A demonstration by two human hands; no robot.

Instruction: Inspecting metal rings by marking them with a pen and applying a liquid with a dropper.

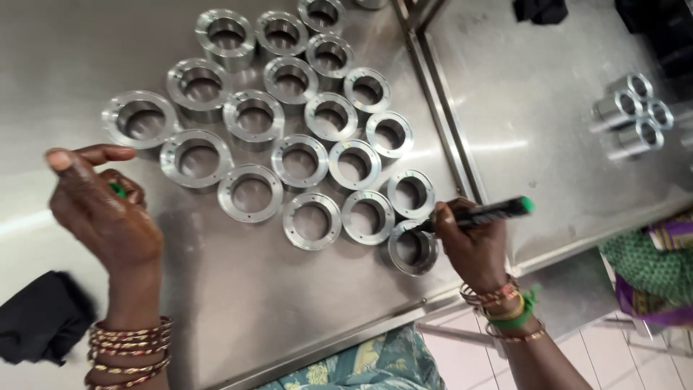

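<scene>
Several shiny flanged metal rings (312, 162) stand in rows on a steel table (238, 289). My right hand (473, 245) grips a black marker with a green end (485, 212), its tip at the nearest ring (413, 248) by the table's front right edge. My left hand (101, 209) is raised over the table's left side, fingers curled around a small green piece, probably the marker cap (117, 190), mostly hidden. Both wrists wear bangles.
A second steel table (534, 123) adjoins on the right, carrying a few small metal cylinders (632, 115). A black cloth (40, 318) lies at the front left. Dark objects sit at the far right back. Patterned fabric (650, 267) shows at the right edge.
</scene>
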